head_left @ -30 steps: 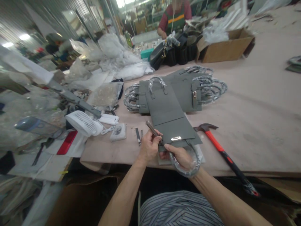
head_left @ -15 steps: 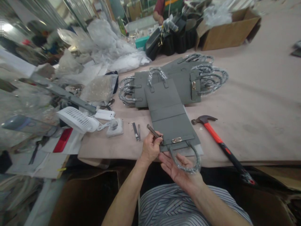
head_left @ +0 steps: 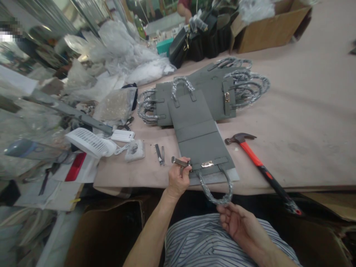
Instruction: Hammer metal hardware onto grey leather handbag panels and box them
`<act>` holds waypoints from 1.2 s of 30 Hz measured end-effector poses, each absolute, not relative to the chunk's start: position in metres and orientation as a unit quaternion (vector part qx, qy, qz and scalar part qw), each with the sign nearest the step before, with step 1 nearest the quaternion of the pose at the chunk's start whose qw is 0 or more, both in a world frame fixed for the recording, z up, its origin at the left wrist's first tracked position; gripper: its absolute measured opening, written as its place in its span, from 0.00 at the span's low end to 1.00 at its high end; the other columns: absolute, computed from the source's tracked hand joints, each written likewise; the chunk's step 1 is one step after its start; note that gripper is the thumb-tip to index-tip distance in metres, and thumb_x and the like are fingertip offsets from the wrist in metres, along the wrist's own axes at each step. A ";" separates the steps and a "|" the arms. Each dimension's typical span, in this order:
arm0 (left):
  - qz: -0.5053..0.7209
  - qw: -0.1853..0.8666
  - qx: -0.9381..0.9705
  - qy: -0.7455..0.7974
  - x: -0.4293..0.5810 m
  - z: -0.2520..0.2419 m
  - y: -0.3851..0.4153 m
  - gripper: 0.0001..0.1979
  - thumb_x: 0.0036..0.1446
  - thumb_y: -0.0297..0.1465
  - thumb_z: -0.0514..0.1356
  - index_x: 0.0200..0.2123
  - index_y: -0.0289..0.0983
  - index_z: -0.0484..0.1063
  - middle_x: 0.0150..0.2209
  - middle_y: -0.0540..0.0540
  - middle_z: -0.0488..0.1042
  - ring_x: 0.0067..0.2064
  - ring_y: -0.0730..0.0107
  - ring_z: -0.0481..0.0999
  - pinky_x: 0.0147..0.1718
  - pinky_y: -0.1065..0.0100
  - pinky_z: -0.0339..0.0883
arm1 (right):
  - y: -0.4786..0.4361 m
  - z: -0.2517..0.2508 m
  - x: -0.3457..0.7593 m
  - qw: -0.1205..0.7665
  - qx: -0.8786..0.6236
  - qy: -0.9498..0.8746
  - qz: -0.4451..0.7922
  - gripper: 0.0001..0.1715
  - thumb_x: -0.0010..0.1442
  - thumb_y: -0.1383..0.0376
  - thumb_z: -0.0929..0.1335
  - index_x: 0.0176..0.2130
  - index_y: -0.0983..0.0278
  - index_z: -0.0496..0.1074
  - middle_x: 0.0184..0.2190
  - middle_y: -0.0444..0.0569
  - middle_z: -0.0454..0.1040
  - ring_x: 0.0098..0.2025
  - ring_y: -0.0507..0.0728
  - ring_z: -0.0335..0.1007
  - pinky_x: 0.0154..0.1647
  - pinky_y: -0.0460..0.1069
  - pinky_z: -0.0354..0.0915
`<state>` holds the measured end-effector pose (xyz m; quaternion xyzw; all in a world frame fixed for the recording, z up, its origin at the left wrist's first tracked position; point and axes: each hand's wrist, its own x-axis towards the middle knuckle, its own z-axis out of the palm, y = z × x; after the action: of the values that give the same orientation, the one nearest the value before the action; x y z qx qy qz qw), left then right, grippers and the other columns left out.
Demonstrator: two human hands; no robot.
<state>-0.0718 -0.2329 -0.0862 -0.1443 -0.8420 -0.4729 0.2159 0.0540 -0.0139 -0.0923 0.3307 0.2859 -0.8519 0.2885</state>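
A flat grey leather bag panel [head_left: 198, 139] lies opened out near the table's front edge, with a metal turn-lock plate [head_left: 207, 164] on its strap. My left hand [head_left: 178, 180] is closed around a short thick metal rod [head_left: 179, 162], beside the panel's lower left corner. One film-wrapped bag handle [head_left: 215, 200] hangs over the table edge toward me. At its lower curve, my right hand [head_left: 240, 224] has its fingers curled in and the fingertips meeting the handle. A pale sheet [head_left: 235, 175] shows under the panel.
A claw hammer [head_left: 258, 163] with a red and black grip lies to the right. More grey bag panels [head_left: 194, 81] are stacked behind. To the left are two slim tools [head_left: 160, 154] and a white fan [head_left: 90, 142]. Black bags [head_left: 194, 46] and a carton [head_left: 269, 33] stand farther back.
My right hand has drawn back toward me from under the handle, and its spread fingers have curled. My left hand keeps the metal rod, now tilted flatter.
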 end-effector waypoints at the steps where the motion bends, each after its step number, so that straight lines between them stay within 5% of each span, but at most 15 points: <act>1: -0.468 0.219 -0.146 -0.843 -0.071 -0.086 -0.233 0.07 0.65 0.32 0.57 0.42 0.37 0.72 0.41 0.39 0.81 0.45 0.61 0.82 0.46 0.61 0.76 | -0.013 -0.090 0.056 0.291 0.337 0.285 -0.849 0.07 0.54 0.62 0.75 0.31 0.63 0.78 0.32 0.50 0.80 0.28 0.53 0.73 0.29 0.47 0.68; 6: -0.455 0.227 -0.145 -0.849 -0.070 -0.087 -0.231 0.06 0.65 0.31 0.57 0.42 0.37 0.72 0.41 0.40 0.81 0.44 0.62 0.82 0.46 0.61 0.76 | -0.004 -0.067 0.056 0.269 0.304 0.373 -0.834 0.20 0.50 0.52 0.78 0.36 0.65 0.80 0.30 0.51 0.78 0.27 0.54 0.70 0.27 0.48 0.65; 17: -0.439 0.234 -0.122 -0.859 -0.067 -0.089 -0.224 0.09 0.66 0.34 0.56 0.43 0.37 0.73 0.41 0.39 0.81 0.44 0.59 0.82 0.46 0.59 0.76 | 0.043 -0.049 0.025 0.125 0.324 0.602 -0.719 0.28 0.40 0.47 0.78 0.33 0.65 0.78 0.30 0.54 0.79 0.28 0.59 0.72 0.31 0.54 0.69; 22: -0.412 0.253 -0.142 -0.864 -0.066 -0.090 -0.222 0.08 0.66 0.32 0.56 0.44 0.36 0.73 0.42 0.38 0.81 0.45 0.58 0.82 0.47 0.58 0.77 | 0.075 -0.055 0.009 -0.031 0.252 0.828 -0.499 0.20 0.53 0.51 0.67 0.42 0.60 0.75 0.39 0.56 0.79 0.41 0.66 0.74 0.49 0.62 0.67; 25: -0.411 0.251 -0.159 -0.862 -0.067 -0.090 -0.222 0.08 0.66 0.31 0.56 0.45 0.36 0.73 0.42 0.38 0.81 0.46 0.59 0.82 0.48 0.58 0.77 | 0.097 -0.059 -0.010 -0.112 0.113 0.941 -0.299 0.19 0.57 0.56 0.64 0.44 0.64 0.72 0.48 0.65 0.74 0.51 0.72 0.70 0.54 0.64 0.63; 27: -0.417 0.239 -0.163 -0.861 -0.067 -0.089 -0.222 0.08 0.66 0.30 0.56 0.45 0.36 0.73 0.43 0.38 0.81 0.47 0.59 0.82 0.49 0.58 0.76 | 0.108 -0.064 -0.022 -0.082 0.045 0.972 -0.214 0.19 0.57 0.56 0.65 0.43 0.66 0.72 0.46 0.68 0.72 0.49 0.73 0.69 0.50 0.63 0.63; 31: -0.444 0.214 -0.154 -0.857 -0.066 -0.086 -0.219 0.08 0.66 0.30 0.57 0.45 0.36 0.73 0.44 0.39 0.81 0.48 0.60 0.82 0.50 0.59 0.76 | 0.116 -0.067 -0.042 0.007 0.032 0.981 -0.193 0.09 0.57 0.59 0.66 0.35 0.62 0.69 0.31 0.54 0.69 0.31 0.62 0.65 0.33 0.55 0.59; 36: -0.485 0.199 -0.142 -0.840 -0.065 -0.084 -0.216 0.07 0.64 0.27 0.58 0.44 0.36 0.73 0.44 0.40 0.81 0.46 0.62 0.83 0.47 0.62 0.78 | 0.106 -0.045 -0.058 0.229 0.215 0.814 -0.488 0.09 0.47 0.64 0.69 0.29 0.60 0.63 0.22 0.43 0.63 0.21 0.53 0.56 0.23 0.48 0.54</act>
<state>-0.0650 -0.2161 -0.0839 -0.1422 -0.8399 -0.4846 0.1988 -0.0585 0.1061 -0.0449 0.2147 0.8143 -0.4884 0.2286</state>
